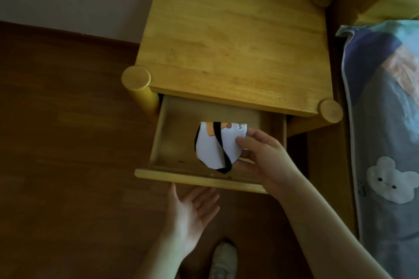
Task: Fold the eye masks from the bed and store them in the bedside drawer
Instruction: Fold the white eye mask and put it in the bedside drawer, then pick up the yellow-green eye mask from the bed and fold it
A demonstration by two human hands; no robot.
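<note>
My right hand (pixel 263 156) pinches a folded white eye mask with a black strap and orange print (pixel 215 145) between thumb and curled fingers (pixel 243 141), holding it over the inside of the open light-wood drawer (pixel 172 142); my left hand (pixel 190 213) hovers palm-up just below the drawer's front panel, its fingers straight and loosely spread, holding nothing; the drawer belongs to a yellow wooden bedside counter (pixel 233 47); a grey bear-print blanket (pixel 385 165) lies on the bed at right; my white shoe (pixel 223 260) stands on the brown wooden floor (pixel 68 142).
</note>
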